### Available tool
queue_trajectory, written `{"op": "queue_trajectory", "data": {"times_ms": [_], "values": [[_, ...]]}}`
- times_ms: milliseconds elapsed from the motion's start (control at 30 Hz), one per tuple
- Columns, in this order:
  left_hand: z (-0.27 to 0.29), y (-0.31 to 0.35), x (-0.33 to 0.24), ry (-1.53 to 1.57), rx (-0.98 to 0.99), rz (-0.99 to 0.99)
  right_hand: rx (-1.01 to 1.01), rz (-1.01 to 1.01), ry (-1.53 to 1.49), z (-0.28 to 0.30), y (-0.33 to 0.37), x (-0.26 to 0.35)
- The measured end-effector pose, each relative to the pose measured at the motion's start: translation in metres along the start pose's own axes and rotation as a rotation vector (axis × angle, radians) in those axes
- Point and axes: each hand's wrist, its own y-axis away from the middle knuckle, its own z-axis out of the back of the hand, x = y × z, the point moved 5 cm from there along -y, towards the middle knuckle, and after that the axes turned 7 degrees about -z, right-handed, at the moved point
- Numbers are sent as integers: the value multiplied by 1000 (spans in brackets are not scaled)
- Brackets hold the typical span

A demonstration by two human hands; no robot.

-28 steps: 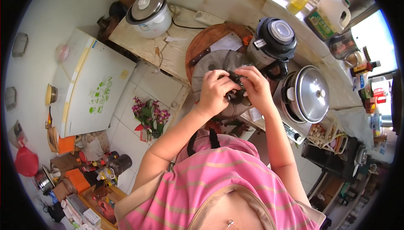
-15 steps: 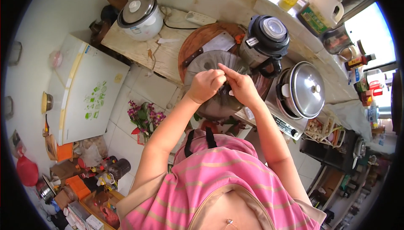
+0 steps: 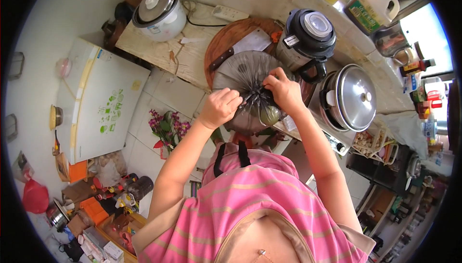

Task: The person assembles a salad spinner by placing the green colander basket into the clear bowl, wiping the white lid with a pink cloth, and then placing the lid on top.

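Note:
A dark, see-through plastic bag [image 3: 238,70] bulges in front of me, its top gathered into a knot with folds fanning out. Through its near right side a round greenish thing shows faintly. My left hand [image 3: 220,109] is closed on the left end of the gathered top. On the other side, my right hand [image 3: 285,91] pinches the right end, its fingers bent. Behind the bag, a cleaver [image 3: 251,41] with a dark handle lies on a round wooden cutting board [image 3: 213,51].
Close to my right hand stands an electric pressure cooker [image 3: 308,36], and right of it a lidded steel pot [image 3: 355,97]. A rice cooker [image 3: 161,19] and a power strip [image 3: 228,13] are on the counter at the back. A white fridge [image 3: 103,104] and purple flowers [image 3: 166,128] are at the left.
My hands have moved apart from their meeting point over the bag, left hand leftward and right hand rightward. The knotted top of the bag now shows between them.

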Motion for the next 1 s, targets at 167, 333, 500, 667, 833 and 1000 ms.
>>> {"op": "queue_trajectory", "data": {"times_ms": [167, 333, 500, 667, 833, 1000], "values": [[14, 8, 8, 87, 2, 229, -85, -130, -346, 9, 9, -17], [23, -25, -3, 97, 114, 290, -585, -508, -454, 21, 66, -75], [-17, -48, -8, 170, 247, 179, -425, -1077, -1105, -37, 119, -134], [-28, -53, 0, -25, 209, 100, -334, -1002, -1274, -58, 125, -146], [12, -43, -9, -107, 164, 200, -371, -930, -945, -45, 153, -157], [86, 0, -45, -222, -108, 403, -354, -616, -293, -31, 146, -157]]}}
